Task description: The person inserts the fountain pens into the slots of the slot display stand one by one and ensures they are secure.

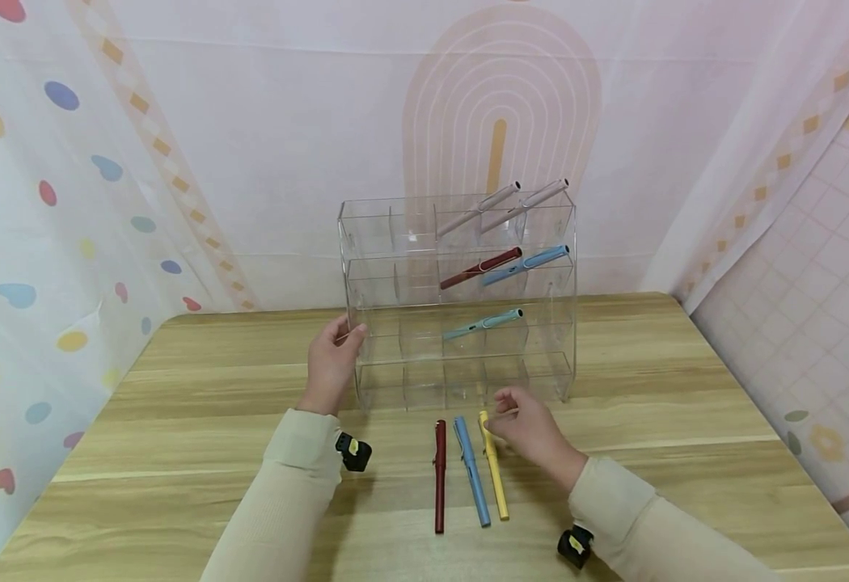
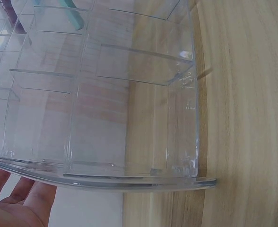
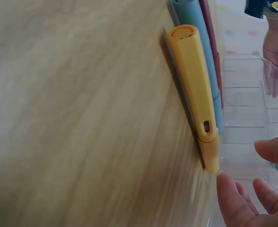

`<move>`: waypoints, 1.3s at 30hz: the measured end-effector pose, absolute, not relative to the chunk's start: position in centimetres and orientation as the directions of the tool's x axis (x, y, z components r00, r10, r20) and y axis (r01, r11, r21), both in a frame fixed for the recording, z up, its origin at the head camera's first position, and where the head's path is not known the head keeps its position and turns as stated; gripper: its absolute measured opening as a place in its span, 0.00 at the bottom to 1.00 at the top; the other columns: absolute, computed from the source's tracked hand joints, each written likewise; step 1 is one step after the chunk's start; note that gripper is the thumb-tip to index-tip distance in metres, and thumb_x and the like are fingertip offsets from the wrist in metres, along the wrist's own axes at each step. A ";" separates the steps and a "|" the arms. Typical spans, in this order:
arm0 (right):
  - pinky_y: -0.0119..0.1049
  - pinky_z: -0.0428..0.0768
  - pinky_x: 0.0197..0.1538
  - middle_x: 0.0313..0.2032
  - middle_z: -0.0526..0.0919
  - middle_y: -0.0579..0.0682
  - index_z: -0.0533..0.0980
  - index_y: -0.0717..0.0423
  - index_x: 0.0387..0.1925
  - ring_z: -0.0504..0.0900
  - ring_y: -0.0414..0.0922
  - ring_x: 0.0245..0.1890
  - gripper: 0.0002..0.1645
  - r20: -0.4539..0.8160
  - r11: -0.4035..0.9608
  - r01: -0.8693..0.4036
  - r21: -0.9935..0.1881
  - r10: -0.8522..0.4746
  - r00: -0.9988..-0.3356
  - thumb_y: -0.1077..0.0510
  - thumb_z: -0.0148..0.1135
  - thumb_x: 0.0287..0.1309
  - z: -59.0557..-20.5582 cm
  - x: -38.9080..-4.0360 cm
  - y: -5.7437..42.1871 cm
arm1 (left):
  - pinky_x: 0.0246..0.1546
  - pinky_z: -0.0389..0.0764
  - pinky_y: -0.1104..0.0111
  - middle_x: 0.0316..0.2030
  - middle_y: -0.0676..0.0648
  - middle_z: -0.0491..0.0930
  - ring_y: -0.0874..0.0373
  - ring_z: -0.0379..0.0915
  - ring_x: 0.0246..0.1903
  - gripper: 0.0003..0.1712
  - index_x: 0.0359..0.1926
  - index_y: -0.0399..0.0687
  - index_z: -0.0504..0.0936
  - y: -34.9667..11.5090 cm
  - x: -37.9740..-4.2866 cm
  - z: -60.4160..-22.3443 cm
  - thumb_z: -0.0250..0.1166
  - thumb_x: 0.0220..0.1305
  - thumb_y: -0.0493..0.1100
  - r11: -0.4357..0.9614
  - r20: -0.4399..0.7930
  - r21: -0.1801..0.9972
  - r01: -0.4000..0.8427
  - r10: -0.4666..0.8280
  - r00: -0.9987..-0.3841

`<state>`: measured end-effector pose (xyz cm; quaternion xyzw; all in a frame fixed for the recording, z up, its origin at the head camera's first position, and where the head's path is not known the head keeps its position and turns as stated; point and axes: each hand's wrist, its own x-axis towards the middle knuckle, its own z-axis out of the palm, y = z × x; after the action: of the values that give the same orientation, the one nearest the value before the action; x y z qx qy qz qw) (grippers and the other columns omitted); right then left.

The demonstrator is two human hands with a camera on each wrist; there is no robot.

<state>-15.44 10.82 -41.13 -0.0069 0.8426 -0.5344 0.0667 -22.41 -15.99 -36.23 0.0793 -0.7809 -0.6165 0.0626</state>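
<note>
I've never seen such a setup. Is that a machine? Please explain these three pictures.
No robot here: these are a person's left hand and right hand, both bare. The widest picture comes from a head-worn camera looking forward and down; the other two come from small black cameras on the left and right wrists. On the wooden table lie a dark red pen, a blue pen and a yellow pen. Behind them stands a clear compartment rack carrying five more pens. The left hand holds the rack's side; the right holds nothing, its fingertips close to the yellow pen's clip end, perhaps touching.
</note>
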 end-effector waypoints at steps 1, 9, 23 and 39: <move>0.40 0.80 0.38 0.44 0.76 0.58 0.72 0.67 0.50 0.79 0.53 0.44 0.23 -0.110 0.442 0.060 -0.895 -0.089 -0.990 0.66 0.66 0.52 -41.2 -15.5 10.8 | 0.61 0.69 0.54 0.56 0.39 0.72 0.48 0.66 0.61 0.22 0.63 0.39 0.70 -16.0 -22.4 -36.2 0.54 0.72 0.44 0.226 -0.001 0.973 -0.047 -0.200 -0.980; 0.38 0.77 0.38 0.38 0.76 0.54 0.74 0.66 0.47 0.75 0.48 0.39 0.20 -0.132 0.546 0.048 -0.836 -0.116 -0.984 0.66 0.68 0.51 -41.6 -16.0 10.1 | 0.61 0.69 0.54 0.57 0.39 0.72 0.48 0.66 0.61 0.23 0.63 0.39 0.70 -16.0 -22.4 -36.2 0.54 0.72 0.44 0.218 -0.005 0.975 -0.049 -0.198 -0.980; 0.33 0.78 0.29 0.35 0.81 0.54 0.75 0.69 0.51 0.77 0.42 0.28 0.25 -0.170 0.655 0.016 -0.755 -0.172 -0.970 0.66 0.67 0.48 -41.6 -16.9 9.5 | 0.62 0.68 0.54 0.59 0.39 0.71 0.47 0.65 0.62 0.25 0.66 0.40 0.68 -16.1 -22.2 -36.2 0.54 0.72 0.45 0.227 -0.010 0.972 -0.055 -0.194 -0.981; 0.30 0.73 0.23 0.24 0.76 0.48 0.78 0.64 0.36 0.72 0.40 0.20 0.10 -0.171 0.748 -0.034 -0.663 -0.195 -0.966 0.68 0.66 0.48 -40.9 -17.2 8.9 | 0.62 0.68 0.54 0.59 0.39 0.71 0.47 0.65 0.62 0.24 0.66 0.40 0.68 -16.2 -22.4 -36.5 0.54 0.72 0.44 0.226 -0.006 0.973 -0.051 -0.195 -0.981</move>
<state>-17.19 8.91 -40.91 -0.0617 0.9277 -0.3498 0.1152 -22.43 -16.15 -36.47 0.0788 -0.7809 -0.6169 0.0586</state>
